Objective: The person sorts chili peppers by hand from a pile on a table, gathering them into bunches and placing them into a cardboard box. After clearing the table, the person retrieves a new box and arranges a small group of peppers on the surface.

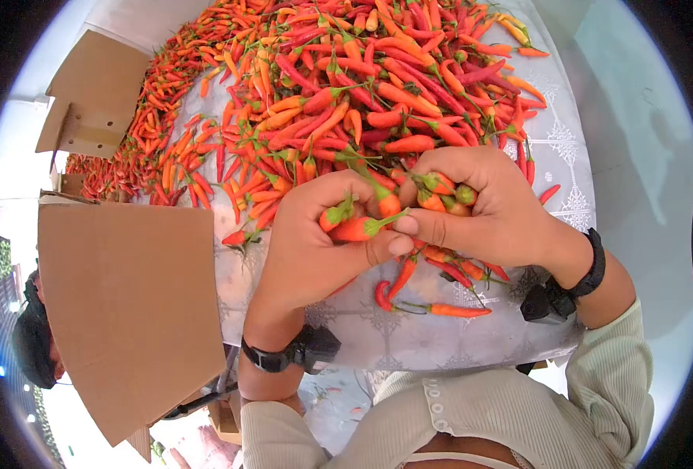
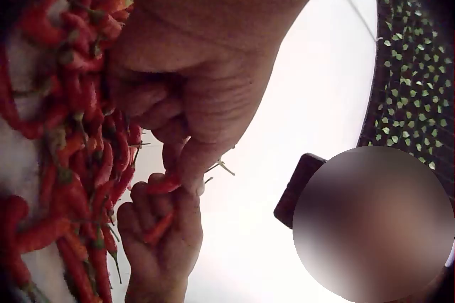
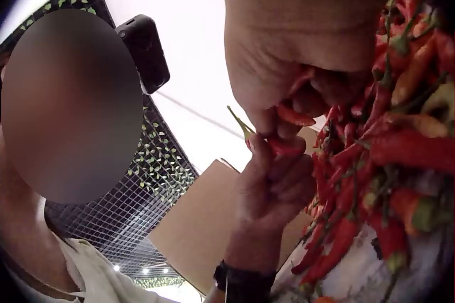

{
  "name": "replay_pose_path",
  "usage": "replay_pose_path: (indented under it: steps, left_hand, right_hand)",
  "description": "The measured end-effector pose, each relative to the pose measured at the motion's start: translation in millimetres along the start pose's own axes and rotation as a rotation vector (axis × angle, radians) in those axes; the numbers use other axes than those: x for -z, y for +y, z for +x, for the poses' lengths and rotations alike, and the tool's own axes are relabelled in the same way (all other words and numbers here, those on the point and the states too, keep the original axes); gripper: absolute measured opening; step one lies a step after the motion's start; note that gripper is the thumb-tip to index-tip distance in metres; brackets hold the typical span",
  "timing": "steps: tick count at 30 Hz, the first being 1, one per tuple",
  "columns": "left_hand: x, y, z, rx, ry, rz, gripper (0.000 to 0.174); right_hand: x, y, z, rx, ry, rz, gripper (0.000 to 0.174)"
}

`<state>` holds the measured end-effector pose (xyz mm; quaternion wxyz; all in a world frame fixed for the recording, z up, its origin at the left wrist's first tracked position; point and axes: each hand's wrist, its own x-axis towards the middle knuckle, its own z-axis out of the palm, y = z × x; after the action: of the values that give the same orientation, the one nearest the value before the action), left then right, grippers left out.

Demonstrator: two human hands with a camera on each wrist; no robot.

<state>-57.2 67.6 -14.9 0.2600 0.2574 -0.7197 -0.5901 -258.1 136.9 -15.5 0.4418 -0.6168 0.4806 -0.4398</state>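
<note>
I am watching both hands meeting at the near edge of the chilli pile (image 1: 362, 86), which is covering the surface (image 1: 409, 336). The left hand (image 1: 307, 242) is curling its fingers round a red chilli (image 1: 354, 229), its green stem pointing toward the right hand (image 1: 487, 211). The right hand's fingers are gripping a bunch of chillies (image 1: 440, 195), with the thumb touching that stem. A few loose chillies (image 1: 452, 310) are lying just below the hands, and a cardboard box (image 1: 127, 305) is sitting to the left.
</note>
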Motion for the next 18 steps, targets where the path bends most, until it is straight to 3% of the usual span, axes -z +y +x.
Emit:
replay_pose_path:
  steps: [7,8,11,13,15,18]
  left_hand:
    - [12,1,-3,-0.043,0.114,-0.100,0.021]
    - [12,2,-3,-0.034,0.126,-0.198,0.018]
    - [13,11,-4,0.063,0.249,-0.128,0.016]
    - [8,8,3,0.070,0.336,0.090,0.019]
    - [9,3,4,0.108,0.330,0.416,0.023]
    - [-4,-4,6,-0.011,0.307,0.676,0.023]
  right_hand:
    - [6,1,5,0.051,0.034,0.013,0.017]
    - [5,4,6,0.077,0.079,-0.033,0.017]
    - [5,9,8,0.185,0.173,-0.245,0.015]
    - [9,11,8,0.293,0.183,-0.480,0.012]
    - [8,13,8,0.251,0.235,-0.543,0.012]
    - [11,9,7,0.162,0.243,-0.609,0.014]
